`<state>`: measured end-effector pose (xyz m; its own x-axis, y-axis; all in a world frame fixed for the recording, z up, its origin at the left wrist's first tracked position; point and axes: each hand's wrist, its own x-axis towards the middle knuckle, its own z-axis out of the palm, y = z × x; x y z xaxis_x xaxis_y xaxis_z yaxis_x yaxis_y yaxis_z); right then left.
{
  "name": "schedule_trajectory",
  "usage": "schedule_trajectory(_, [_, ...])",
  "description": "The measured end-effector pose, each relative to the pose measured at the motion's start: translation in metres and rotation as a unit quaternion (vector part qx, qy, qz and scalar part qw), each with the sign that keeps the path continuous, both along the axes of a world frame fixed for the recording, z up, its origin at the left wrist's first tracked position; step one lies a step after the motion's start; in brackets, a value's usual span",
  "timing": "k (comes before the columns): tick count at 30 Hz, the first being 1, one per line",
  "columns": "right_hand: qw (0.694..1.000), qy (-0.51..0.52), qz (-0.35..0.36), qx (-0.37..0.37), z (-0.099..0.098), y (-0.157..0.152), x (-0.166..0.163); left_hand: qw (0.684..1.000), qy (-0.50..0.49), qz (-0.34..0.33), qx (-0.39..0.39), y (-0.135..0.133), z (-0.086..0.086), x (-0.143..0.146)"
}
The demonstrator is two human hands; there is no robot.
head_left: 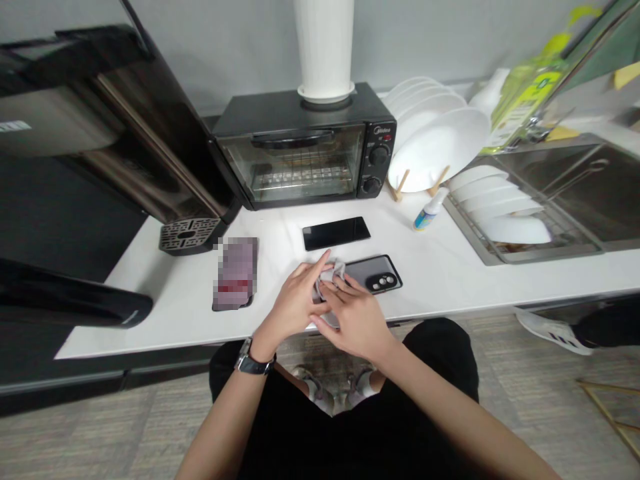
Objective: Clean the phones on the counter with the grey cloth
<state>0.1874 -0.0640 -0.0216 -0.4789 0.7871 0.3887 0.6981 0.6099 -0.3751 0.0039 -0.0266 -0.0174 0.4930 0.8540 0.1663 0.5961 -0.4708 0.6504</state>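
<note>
A crumpled light grey cloth (pixel 337 269) is bunched between my two hands over the left end of a phone case (pixel 363 272) with a black rim and camera cut-outs. My left hand (pixel 296 300), wearing a watch, has its index finger extended along the cloth and its thumb below it, closed about the cloth. Bent fingers of my right hand (pixel 356 319) press on the cloth from the other side. My hands hide the case's left end. Just behind lies a black smartphone (pixel 336 233), screen up.
To the left lies another phone (pixel 236 273), blurred out, near a dark drink machine (pixel 190 233). Behind stands a toaster oven (pixel 305 150) with a white pot (pixel 326 50) on it. A spray bottle (pixel 430 209), racked plates (pixel 440 143) and a sink (pixel 590 180) are at right.
</note>
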Motion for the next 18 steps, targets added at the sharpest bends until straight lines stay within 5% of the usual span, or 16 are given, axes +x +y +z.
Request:
schedule_trajectory(6, [0.999,0.008,0.018,-0.033,0.003,-0.017,0.039,1.0,0.023,0.001,0.017,-0.005,0.002,-0.001])
schedule_trajectory(12, [0.995,-0.077,-0.06,0.014,0.004,-0.017,0.105,1.0,0.019,0.011,0.016,-0.004,0.001,0.001])
schedule_trajectory(18, [0.99,-0.095,-0.098,0.039,-0.004,-0.004,0.095,1.0,0.018,0.001,0.008,-0.001,0.003,0.003])
